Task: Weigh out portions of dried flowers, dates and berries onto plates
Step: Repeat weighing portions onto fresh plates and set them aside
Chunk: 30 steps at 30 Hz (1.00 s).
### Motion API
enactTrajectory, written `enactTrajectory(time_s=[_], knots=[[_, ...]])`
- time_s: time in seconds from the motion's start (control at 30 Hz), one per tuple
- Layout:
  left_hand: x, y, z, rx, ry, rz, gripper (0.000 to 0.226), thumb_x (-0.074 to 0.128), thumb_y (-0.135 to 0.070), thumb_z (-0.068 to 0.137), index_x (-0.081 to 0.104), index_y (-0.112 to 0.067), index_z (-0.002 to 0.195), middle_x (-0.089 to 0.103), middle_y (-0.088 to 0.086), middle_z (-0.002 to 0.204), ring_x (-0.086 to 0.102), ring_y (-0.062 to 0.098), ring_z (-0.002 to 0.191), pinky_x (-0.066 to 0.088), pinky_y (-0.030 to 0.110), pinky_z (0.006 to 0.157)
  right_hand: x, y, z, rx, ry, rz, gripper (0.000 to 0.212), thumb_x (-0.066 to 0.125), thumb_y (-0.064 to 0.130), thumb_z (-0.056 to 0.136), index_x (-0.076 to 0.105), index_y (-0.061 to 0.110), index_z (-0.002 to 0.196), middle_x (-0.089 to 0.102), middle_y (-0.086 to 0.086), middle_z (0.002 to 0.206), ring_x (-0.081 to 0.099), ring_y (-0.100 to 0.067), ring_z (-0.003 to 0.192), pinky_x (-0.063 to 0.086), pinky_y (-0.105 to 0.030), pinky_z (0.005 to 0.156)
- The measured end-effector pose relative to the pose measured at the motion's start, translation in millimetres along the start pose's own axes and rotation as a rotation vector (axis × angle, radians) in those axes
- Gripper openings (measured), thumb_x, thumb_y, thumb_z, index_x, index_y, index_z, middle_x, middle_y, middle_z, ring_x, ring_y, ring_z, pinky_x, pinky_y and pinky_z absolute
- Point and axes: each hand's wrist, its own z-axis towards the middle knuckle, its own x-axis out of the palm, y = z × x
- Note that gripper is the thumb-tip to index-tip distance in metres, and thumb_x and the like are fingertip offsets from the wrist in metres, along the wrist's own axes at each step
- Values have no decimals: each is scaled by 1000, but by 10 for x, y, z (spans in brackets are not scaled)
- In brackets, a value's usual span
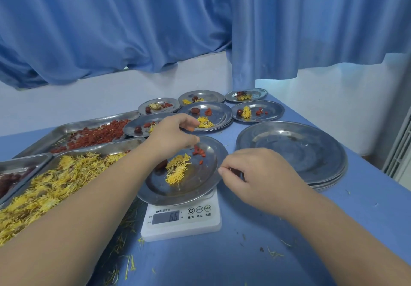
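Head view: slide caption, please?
Left hand above the plate of flower and berries on the scale; right hand at its rim.

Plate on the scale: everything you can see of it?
Round shallow plate, dull scuffed metal by its look, sits on the white scale, overhanging it. It holds one yellow dried flower, a few red berries and a dark date half hidden by the left forearm. The right hand pinches its right rim; the left hand hovers over its far edge, fingers curled.

Plain blue curtains (133,30) hung before a white wall (333,99). The surface (266,252) was blue too. A silver plate (200,187) carried yellow dried flowers (176,170) and red berries (198,151). The scale (182,229) was white, its display (165,217) grey. The dates (9,181) were dark reddish brown.
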Motion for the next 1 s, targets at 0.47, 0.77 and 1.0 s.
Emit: enactTrajectory(time_s=[0.47,0.77,1.0], knots=[[-303,-47,-709,-145,-176,-824,15,65,-20,85,75,-19,96,74,1,100,73,25,89,57,31,70,100,-15,-14,89,-37,57,29,46,37,91,55,23,67,55,6,61,53,-9,62,44,-29,55],[-434,250,-1000,-252,-593,-741,15,55,-16,87,68,-24,88,72,-7,80,67,13,74,50,34,79,261,-32,6,358,-72,281,14,57,35,87,56,31,74,61,14,61,54,-3,54,42,-26,52],[-373,264,-952,-373,-582,-824,10,57,-27,89,66,-24,90,70,1,103,69,11,75,49,30,73,386,-5,11,522,-9,440,13,58,30,88,47,26,81,68,-2,64,61,-15,42,45,-26,47]])
